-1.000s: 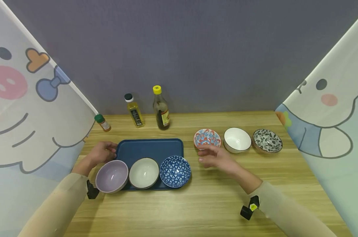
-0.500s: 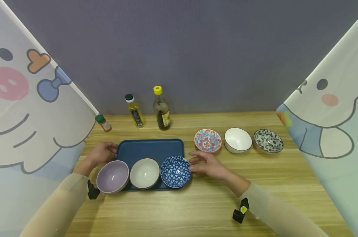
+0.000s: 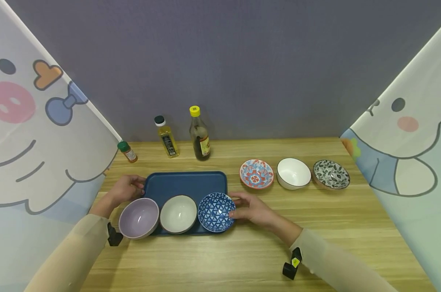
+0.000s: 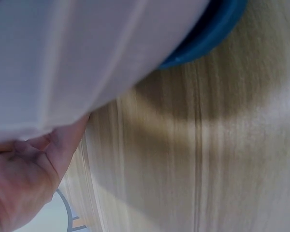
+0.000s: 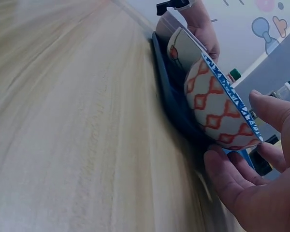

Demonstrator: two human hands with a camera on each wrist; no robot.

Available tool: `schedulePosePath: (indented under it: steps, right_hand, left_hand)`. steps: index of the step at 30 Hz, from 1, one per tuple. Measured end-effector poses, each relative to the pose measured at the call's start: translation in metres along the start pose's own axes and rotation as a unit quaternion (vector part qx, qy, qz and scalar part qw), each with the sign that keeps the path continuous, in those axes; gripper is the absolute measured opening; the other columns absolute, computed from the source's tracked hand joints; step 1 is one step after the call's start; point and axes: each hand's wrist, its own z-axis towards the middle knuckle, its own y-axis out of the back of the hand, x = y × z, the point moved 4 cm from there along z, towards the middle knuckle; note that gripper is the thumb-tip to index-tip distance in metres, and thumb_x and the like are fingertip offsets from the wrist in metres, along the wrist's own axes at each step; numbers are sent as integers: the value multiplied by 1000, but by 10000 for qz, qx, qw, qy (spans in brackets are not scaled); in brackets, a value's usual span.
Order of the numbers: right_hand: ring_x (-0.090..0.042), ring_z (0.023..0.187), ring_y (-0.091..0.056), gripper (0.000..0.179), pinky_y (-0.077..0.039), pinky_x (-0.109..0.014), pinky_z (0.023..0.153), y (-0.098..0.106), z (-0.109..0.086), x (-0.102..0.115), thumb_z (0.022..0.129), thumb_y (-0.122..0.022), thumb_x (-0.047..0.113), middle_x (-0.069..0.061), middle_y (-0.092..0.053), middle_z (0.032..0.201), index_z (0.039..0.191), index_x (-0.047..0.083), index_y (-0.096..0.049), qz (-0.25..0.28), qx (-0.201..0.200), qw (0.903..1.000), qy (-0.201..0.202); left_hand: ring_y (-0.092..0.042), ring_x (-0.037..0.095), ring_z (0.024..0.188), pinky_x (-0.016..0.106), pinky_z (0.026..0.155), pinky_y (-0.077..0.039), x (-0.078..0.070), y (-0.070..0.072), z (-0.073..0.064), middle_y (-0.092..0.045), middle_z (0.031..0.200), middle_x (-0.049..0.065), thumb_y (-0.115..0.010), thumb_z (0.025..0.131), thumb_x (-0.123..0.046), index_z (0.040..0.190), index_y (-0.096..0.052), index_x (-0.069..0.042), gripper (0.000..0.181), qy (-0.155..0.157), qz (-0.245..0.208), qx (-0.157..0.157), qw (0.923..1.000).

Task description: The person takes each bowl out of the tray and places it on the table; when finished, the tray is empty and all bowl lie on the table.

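A dark blue tray (image 3: 185, 182) lies on the table with three bowls along its front: a lilac bowl (image 3: 138, 218), a white bowl with a dark rim (image 3: 178, 214) and a blue-patterned bowl (image 3: 216, 212). At the tray's left edge, my left hand (image 3: 125, 189) holds the rim with curled fingers; in the left wrist view the lilac bowl hides its fingertips. My right hand (image 3: 251, 209) is at the tray's right edge. Its thumb reaches over the patterned bowl's rim, while its other fingers (image 5: 222, 169) lie beneath the bowl's orange-patterned outside, beside the tray edge.
Right of the tray stand a red-and-blue bowl (image 3: 256, 174), a plain white bowl (image 3: 294, 173) and a leaf-patterned bowl (image 3: 331, 174). Behind it are a green-capped jar (image 3: 127, 151), an oil bottle (image 3: 167, 138) and a yellow-capped dark bottle (image 3: 200, 136), near the grey wall.
My right hand has moved left and toward me, from in front of the red-and-blue bowl to the tray's right edge by the blue-patterned bowl. My left hand has stayed in place.
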Motion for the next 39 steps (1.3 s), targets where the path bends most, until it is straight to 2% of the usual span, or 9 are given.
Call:
schedulePosePath:
  steps: [8,15,21,30,39]
  right_hand:
    - [-31,112,-66,74,-60,-46,88,-3,0,-3,87,-80,6,-30,-57,135,152,3,-45,20,-2,10000,-48]
    - [-31,100,-71,75,-60,-54,82,-7,-2,-3,87,-76,-2,-32,-54,133,154,5,-42,336,-10,9991,-256]
    - [-33,97,-72,75,-61,-53,79,-9,-2,0,86,-75,-4,-33,-55,131,154,5,-43,321,-72,9990,-290]
    - [-33,104,-70,73,-59,-51,88,-8,-1,-1,86,-73,-7,-32,-57,130,153,4,-44,514,-230,9978,-351]
    - [-34,105,-70,69,-58,-52,89,-8,-2,-1,89,-71,-3,-31,-59,130,152,5,-46,535,-275,9974,-389]
  left_hand:
    - [-64,22,85,33,65,-57,2,1,0,-64,112,28,-66,87,5,136,-54,15,51,-35,7,-19,10000]
    - [-64,22,85,32,65,-57,4,1,1,-63,112,28,-66,87,5,136,-54,15,51,-35,-14,-37,10000]
    - [-64,22,86,32,67,-58,4,1,1,-63,112,27,-65,88,5,136,-54,14,50,-9,27,-61,10000]
    - [-64,25,90,33,68,-57,1,0,0,-64,111,28,-65,88,5,135,-54,15,50,-78,115,-86,9999]
    - [-64,24,89,31,67,-57,-1,1,-2,-64,110,27,-63,87,7,134,-54,16,49,-100,65,-103,9999]
